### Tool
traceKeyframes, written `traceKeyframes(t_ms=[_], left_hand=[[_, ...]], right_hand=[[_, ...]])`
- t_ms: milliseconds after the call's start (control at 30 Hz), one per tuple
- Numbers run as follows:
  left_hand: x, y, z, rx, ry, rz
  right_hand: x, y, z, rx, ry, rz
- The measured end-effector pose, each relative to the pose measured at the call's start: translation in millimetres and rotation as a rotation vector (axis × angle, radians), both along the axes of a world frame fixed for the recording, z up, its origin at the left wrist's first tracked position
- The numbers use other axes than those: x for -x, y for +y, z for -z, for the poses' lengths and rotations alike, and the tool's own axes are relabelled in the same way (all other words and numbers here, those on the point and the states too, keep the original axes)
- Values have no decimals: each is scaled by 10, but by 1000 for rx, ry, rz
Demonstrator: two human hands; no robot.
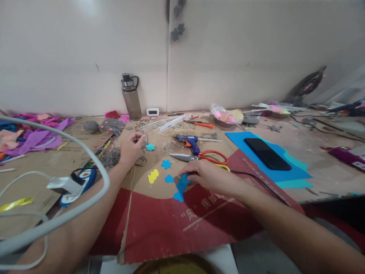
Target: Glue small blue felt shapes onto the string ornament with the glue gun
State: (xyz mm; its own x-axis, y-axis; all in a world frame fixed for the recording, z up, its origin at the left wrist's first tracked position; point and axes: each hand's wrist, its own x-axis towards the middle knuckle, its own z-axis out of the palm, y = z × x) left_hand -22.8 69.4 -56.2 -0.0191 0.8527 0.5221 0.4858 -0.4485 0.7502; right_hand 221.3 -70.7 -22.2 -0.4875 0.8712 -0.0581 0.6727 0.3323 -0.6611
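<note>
My left hand is raised over the cardboard with its fingertips pinched; what they hold, if anything, is too small to make out. Just right of it is a turquoise flower cut-out, and grey cord lies close by. Lower down, my right hand has its fingers closed at the edge of a blue cut-out, partly hidden by the fingers. A blue flower, a small blue cut-out and yellow cut-outs lie between the hands. Scissors rest just beyond my right hand.
A blue glue gun lies behind the scissors. At right, a black phone rests on blue sheets. A bottle stands by the wall. A white cable arches across the left foreground, near a power strip.
</note>
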Motion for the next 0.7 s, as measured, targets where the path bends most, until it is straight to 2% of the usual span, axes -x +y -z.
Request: traceKeyframes(t_ms=[133, 400, 600, 700], left_hand=[[-1, -18, -26, 11, 8, -1], [19, -12, -31, 21, 45, -14], [5, -26, -59, 12, 39, -10], [5, -15, -49, 20, 24, -8]], right_hand=[[73, 11, 57, -79, -120, -42], [138, 42, -19, -126, -353, -44], [129, 77, 26, -131, -368, -34], [115, 71, -12, -93, -321, -36]])
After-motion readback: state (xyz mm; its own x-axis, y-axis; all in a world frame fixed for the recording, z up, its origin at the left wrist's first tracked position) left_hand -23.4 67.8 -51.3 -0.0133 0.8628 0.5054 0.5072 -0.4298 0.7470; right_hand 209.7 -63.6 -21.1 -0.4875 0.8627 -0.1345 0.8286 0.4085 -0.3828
